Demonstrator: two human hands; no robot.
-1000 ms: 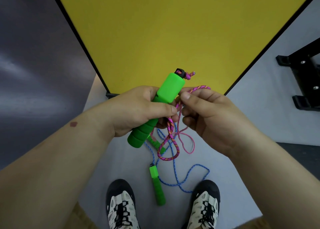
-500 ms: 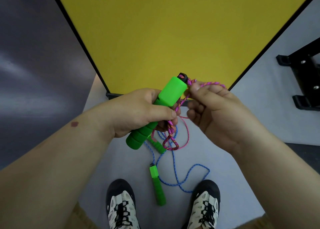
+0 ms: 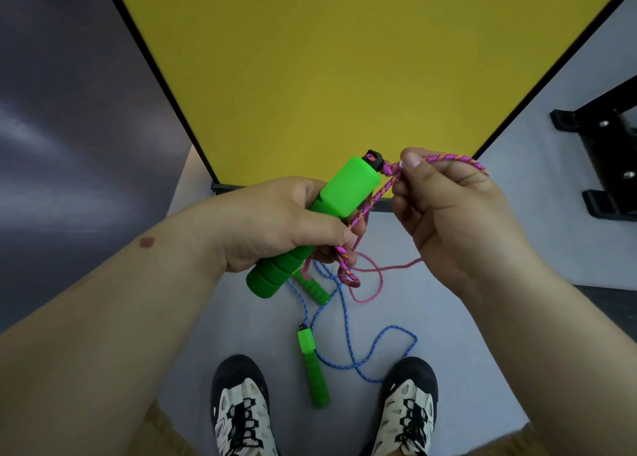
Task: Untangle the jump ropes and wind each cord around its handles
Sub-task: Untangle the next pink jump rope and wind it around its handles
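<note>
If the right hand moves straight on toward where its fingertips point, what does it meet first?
Probably the black cap of the green handle held by the left hand; the right hand pinches the pink cord just beside it. Depth is unclear.

A large yellow panel (image 3: 344, 69) with a thin black edge fills the upper middle of the view, and it stands on the pale grey floor (image 3: 465, 335). To the left of it there is a dark grey wall (image 3: 69, 128), and at the right border a black metal frame (image 3: 603, 152) with small screws rests on the floor. At the bottom, two shoes are visible, black with white and black laces: one (image 3: 241, 407) at the left and one (image 3: 406, 407) at the right, well apart.
</note>
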